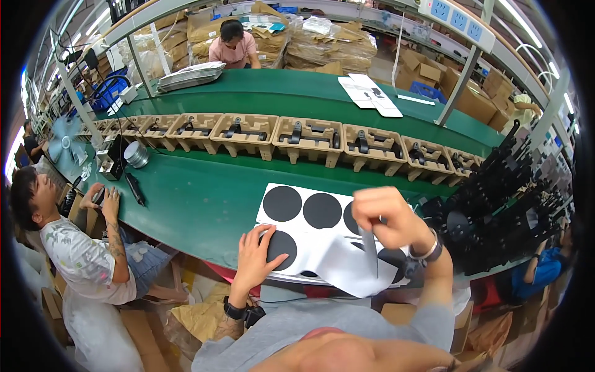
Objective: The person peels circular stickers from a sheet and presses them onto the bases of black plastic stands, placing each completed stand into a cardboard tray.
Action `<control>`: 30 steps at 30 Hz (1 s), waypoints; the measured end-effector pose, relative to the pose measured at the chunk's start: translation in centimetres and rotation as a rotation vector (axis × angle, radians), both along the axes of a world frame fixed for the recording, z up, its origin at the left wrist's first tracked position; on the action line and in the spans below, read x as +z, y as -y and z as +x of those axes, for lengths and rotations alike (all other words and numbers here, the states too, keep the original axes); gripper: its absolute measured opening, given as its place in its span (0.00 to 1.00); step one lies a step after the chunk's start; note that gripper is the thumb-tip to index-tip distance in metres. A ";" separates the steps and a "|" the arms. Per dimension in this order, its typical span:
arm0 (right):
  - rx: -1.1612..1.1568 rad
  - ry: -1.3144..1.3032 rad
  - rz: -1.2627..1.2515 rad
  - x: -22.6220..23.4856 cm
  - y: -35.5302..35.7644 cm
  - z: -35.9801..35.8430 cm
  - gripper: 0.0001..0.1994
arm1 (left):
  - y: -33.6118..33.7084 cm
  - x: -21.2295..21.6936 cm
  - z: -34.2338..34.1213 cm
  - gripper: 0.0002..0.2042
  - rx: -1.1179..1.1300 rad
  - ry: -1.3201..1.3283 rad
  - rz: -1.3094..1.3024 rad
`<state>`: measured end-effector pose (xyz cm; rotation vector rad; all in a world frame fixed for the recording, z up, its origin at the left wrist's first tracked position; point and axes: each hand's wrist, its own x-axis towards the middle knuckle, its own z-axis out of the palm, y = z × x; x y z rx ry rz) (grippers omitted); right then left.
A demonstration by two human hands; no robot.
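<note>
Crowding disc sheet (302, 230): black parts (460, 221)

No text, label, brand, number or sign can be read. On the long white plastic power strip with blue square socket panels (458, 20), and on the flat white pieces with small dark shapes (364, 99) across the glossy green table (180, 195), any lettering is too small to tell.

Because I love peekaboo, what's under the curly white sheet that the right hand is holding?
Bits of black discs peek out beside the curly white sheet. Whatever lies under its middle is covered, so I can't tell what's there.
</note>
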<state>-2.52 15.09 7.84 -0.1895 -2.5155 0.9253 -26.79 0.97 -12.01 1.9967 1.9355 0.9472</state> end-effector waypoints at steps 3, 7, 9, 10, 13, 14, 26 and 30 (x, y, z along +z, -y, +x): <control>0.183 -0.148 -0.507 -3.1 -1.3 -4.8 0.08 | -0.7 -0.1 0.1 0.33 -0.021 -0.006 -0.009; 0.451 0.230 -1.491 -13.5 -1.2 -10.7 0.14 | -0.8 -1.3 0.8 0.42 0.030 -0.066 -0.015; 0.531 0.276 -1.624 -17.7 -0.7 -12.0 0.11 | -0.6 -1.7 0.8 0.44 0.047 -0.040 -0.010; 0.514 0.273 -1.735 -18.5 -0.3 -12.4 0.09 | -0.4 -2.1 0.6 0.44 0.062 -0.036 0.007; 0.506 0.192 -1.859 -22.0 -0.9 -13.6 0.10 | -1.0 -2.3 -0.2 0.45 0.042 -0.052 -0.047; 0.524 0.187 -1.854 -21.6 -0.9 -14.2 0.10 | -0.9 -1.8 -0.7 0.44 0.052 -0.048 -0.034; 0.465 0.159 -1.804 -20.6 -3.9 -19.3 0.11 | -3.4 -2.1 -5.4 0.36 0.109 0.023 0.275; 0.505 0.167 -1.992 -21.3 -5.4 -20.4 0.09 | -4.3 -2.4 -6.1 0.32 0.047 -0.063 0.281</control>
